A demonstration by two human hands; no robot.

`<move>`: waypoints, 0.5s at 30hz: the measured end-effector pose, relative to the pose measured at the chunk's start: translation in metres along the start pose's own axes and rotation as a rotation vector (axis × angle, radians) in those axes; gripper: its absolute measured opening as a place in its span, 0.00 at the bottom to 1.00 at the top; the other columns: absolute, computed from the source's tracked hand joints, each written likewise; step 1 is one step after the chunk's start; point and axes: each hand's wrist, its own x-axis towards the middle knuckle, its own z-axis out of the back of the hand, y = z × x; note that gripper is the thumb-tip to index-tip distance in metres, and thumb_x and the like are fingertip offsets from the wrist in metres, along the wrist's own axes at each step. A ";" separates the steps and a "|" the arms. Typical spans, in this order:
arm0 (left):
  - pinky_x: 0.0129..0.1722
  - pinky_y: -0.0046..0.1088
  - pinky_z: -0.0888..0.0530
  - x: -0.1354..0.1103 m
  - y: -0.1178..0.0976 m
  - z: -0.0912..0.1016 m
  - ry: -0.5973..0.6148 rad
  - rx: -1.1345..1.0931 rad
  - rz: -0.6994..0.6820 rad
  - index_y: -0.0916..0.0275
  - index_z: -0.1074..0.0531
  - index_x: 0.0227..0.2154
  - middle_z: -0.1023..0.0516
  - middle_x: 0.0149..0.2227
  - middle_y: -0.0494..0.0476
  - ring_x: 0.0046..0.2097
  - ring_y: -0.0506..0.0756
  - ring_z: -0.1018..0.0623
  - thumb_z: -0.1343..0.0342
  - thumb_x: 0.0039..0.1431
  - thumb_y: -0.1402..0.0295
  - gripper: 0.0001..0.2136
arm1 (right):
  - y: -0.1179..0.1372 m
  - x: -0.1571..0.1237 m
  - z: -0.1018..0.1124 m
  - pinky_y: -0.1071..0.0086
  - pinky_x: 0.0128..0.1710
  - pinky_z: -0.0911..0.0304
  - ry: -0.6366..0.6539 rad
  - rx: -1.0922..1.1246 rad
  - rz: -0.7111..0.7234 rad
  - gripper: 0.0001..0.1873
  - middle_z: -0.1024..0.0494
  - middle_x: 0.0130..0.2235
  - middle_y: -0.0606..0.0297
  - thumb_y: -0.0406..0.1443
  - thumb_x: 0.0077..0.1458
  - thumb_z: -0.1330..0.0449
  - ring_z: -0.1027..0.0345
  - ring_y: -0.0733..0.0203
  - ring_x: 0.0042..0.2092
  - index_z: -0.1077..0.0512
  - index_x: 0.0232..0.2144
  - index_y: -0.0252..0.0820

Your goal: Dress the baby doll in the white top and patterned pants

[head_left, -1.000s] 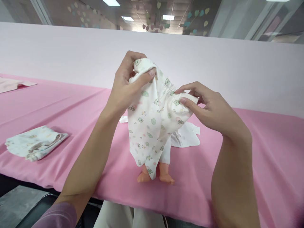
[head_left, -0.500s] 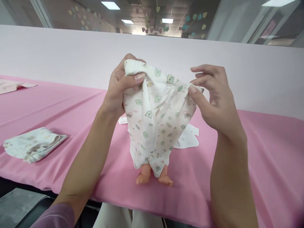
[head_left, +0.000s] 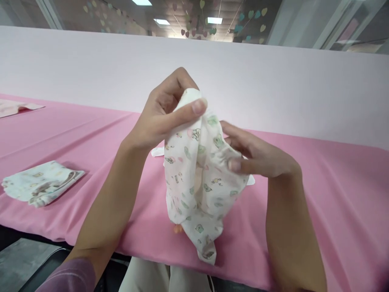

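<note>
Left hand (head_left: pixel 164 115) is pinching the garment (head_left: pixel 197 182) top with closed fingers, right hand (head_left: pixel 264 158) is gripping its side above the surface (head_left: pixel 334 186).

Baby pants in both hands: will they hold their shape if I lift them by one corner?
Probably floppy: the pants hang in loose folds from the left hand. Likely light, since a fingertip pinch by the right hand holds them up.

Soft printed cotton garment (head_left: pixel 200 178); smooth matt pink tablecloth (head_left: pixel 334 194).
</note>
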 end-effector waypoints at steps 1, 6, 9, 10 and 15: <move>0.33 0.36 0.29 0.000 0.000 -0.001 0.019 0.011 -0.028 0.54 0.29 0.33 0.32 0.27 0.52 0.32 0.56 0.28 0.31 0.60 0.47 0.18 | -0.001 0.003 -0.002 0.68 0.34 0.31 0.046 -0.018 0.003 0.25 0.21 0.35 0.70 0.49 0.59 0.28 0.27 0.60 0.35 0.25 0.53 0.49; 0.34 0.35 0.29 -0.002 0.005 -0.001 0.014 0.030 0.064 0.54 0.26 0.35 0.31 0.31 0.53 0.33 0.56 0.26 0.35 0.66 0.48 0.16 | -0.002 0.015 -0.017 0.61 0.42 0.24 0.015 -0.082 -0.052 0.19 0.16 0.41 0.65 0.51 0.57 0.27 0.22 0.52 0.44 0.20 0.45 0.49; 0.31 0.32 0.31 0.000 0.009 0.002 -0.052 0.007 0.066 0.56 0.28 0.34 0.31 0.32 0.54 0.32 0.54 0.27 0.38 0.67 0.46 0.18 | 0.001 0.013 -0.020 0.58 0.44 0.23 -0.193 -0.057 -0.046 0.21 0.16 0.45 0.63 0.52 0.58 0.28 0.21 0.48 0.48 0.21 0.48 0.50; 0.30 0.32 0.31 0.001 0.011 0.002 -0.087 -0.012 0.066 0.56 0.29 0.33 0.31 0.32 0.54 0.32 0.54 0.27 0.38 0.67 0.45 0.19 | 0.003 0.012 -0.020 0.58 0.44 0.23 -0.263 -0.047 -0.038 0.22 0.16 0.45 0.63 0.53 0.58 0.28 0.20 0.48 0.49 0.21 0.49 0.50; 0.29 0.31 0.29 0.004 0.010 0.002 -0.218 -0.051 0.151 0.56 0.30 0.31 0.32 0.29 0.53 0.33 0.56 0.24 0.40 0.66 0.41 0.23 | 0.007 0.008 -0.022 0.59 0.35 0.22 -0.402 -0.007 -0.029 0.21 0.19 0.35 0.63 0.58 0.61 0.33 0.19 0.47 0.42 0.20 0.40 0.51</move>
